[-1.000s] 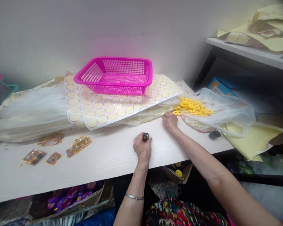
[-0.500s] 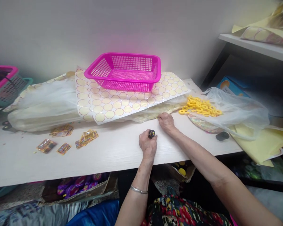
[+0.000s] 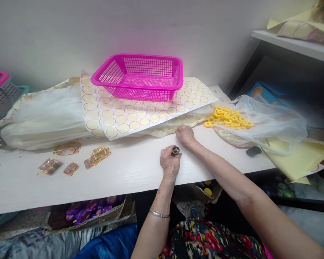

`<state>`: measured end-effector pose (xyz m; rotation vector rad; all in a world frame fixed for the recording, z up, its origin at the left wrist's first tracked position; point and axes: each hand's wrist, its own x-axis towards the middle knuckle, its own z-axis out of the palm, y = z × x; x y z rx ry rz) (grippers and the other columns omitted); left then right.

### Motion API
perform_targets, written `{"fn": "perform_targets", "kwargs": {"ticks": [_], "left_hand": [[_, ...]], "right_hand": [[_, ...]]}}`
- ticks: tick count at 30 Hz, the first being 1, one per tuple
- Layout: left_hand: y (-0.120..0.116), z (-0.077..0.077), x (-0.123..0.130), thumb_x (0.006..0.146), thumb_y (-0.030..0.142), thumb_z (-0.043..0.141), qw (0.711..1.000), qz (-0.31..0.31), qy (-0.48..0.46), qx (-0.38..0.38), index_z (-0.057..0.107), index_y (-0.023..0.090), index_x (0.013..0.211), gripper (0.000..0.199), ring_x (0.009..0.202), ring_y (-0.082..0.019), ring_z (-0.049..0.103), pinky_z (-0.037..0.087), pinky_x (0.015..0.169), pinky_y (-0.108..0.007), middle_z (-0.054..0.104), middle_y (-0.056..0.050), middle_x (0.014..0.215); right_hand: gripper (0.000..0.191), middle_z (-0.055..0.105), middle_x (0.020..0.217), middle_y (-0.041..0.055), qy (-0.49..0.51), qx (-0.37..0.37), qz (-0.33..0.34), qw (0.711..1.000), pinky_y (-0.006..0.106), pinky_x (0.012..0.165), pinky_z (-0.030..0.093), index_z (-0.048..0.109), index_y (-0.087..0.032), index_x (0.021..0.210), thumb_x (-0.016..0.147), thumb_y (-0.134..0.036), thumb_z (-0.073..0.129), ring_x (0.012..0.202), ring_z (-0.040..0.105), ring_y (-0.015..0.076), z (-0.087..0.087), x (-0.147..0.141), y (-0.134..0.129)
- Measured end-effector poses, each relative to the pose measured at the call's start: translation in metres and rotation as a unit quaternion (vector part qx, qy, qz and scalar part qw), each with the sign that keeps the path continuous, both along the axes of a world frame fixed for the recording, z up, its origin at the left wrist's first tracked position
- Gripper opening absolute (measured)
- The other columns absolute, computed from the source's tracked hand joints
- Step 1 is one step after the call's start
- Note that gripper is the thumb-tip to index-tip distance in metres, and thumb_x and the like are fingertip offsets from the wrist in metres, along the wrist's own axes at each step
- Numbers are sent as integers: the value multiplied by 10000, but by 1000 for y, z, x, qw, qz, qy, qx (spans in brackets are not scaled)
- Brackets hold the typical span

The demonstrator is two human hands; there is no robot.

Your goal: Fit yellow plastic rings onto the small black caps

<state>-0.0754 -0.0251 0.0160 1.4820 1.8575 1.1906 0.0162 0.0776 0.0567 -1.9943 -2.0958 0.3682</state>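
My left hand [image 3: 169,160], with a silver bracelet on its wrist, is wrapped round a small black cylinder container [image 3: 175,150]. Its round mouth faces up and shows tiny coloured bits inside. Just to the right and farther back, my right hand [image 3: 185,136] rests closed at the front edge of a clear plastic bag [image 3: 162,132]. Its fingertips are hidden, so I cannot tell what they pinch. Beyond that hand lies a heap of yellow plastic ring-ended pieces [image 3: 228,118]. A black cap-like cylinder [image 3: 253,151] lies on its side at the right.
A pink basket [image 3: 140,92] stands on sheets of round stickers [image 3: 129,118] at the back of the white table [image 3: 118,183]. Small printed packets [image 3: 98,155] lie left. A thin white bag [image 3: 275,118] and yellow paper [image 3: 291,158] lie right, below a shelf [image 3: 291,45].
The black container's mouth has tipped more into view, showing the coloured bits better. My right hand has shifted slightly left along the bag's edge. The camera view has moved a little.
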Motion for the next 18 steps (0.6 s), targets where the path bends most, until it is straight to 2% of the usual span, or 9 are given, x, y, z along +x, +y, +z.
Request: {"fn": "perform_targets", "kwargs": {"ticks": [3, 5, 7, 9, 11, 14, 16, 18], "left_hand": [[0, 1, 1, 592, 192, 662, 1000, 9, -1, -15, 651, 245, 917, 329, 841, -174, 546, 442, 793, -292, 650, 8, 864], [-1, 4, 1, 607, 211, 648, 1000, 16, 5, -26, 653, 250, 924, 319, 830, -173, 551, 442, 781, -286, 650, 8, 852], [-2, 7, 2, 634, 232, 623, 999, 16, 14, -33, 656, 259, 927, 296, 814, -171, 554, 440, 760, -281, 650, 7, 822], [-2, 10, 1, 651, 246, 603, 999, 11, 19, -35, 660, 263, 920, 276, 797, -172, 556, 438, 738, -277, 648, 5, 789], [-2, 11, 0, 646, 251, 598, 999, 7, 15, -36, 666, 259, 904, 267, 782, -177, 557, 439, 724, -281, 647, 2, 766], [-1, 10, -1, 629, 232, 592, 999, 9, 4, -33, 672, 255, 891, 275, 778, -189, 560, 444, 721, -294, 655, 0, 767], [1, 7, -2, 626, 224, 584, 1000, 10, -1, -24, 671, 263, 903, 293, 803, -198, 561, 447, 727, -302, 663, 0, 794], [3, 4, -3, 623, 252, 599, 1000, 10, -1, -19, 668, 270, 909, 295, 823, -205, 563, 449, 739, -311, 662, -1, 806]], "right_hand": [[215, 650, 686, 54, 152, 2, 58, 987, 250, 654, 408, 683, -124, 724, 701, -145, 470, 707, 578, 172, 10, 14, -12], [177, 606, 633, 6, 271, 9, 136, 953, 227, 627, 400, 661, -134, 680, 687, -148, 485, 654, 545, 134, 15, 22, -24], [154, 568, 628, -8, 328, 15, 207, 922, 214, 613, 389, 643, -136, 662, 692, -140, 492, 631, 514, 111, 18, 25, -37], [161, 535, 639, -2, 299, 20, 251, 920, 213, 604, 374, 638, -134, 644, 702, -113, 489, 625, 488, 103, 20, 24, -48], [191, 517, 672, 10, 225, 17, 274, 935, 217, 602, 362, 650, -137, 649, 713, -81, 479, 636, 476, 106, 22, 21, -55], [207, 514, 738, 17, 139, 9, 298, 944, 224, 631, 367, 677, -163, 732, 748, -87, 485, 678, 487, 117, 28, 17, -63], [194, 529, 783, 13, 126, 9, 313, 941, 225, 660, 377, 677, -189, 823, 775, -123, 501, 712, 505, 121, 32, 18, -65], [180, 554, 831, 12, 123, 13, 302, 945, 225, 683, 388, 662, -197, 879, 791, -155, 511, 750, 524, 125, 35, 23, -63]]}}
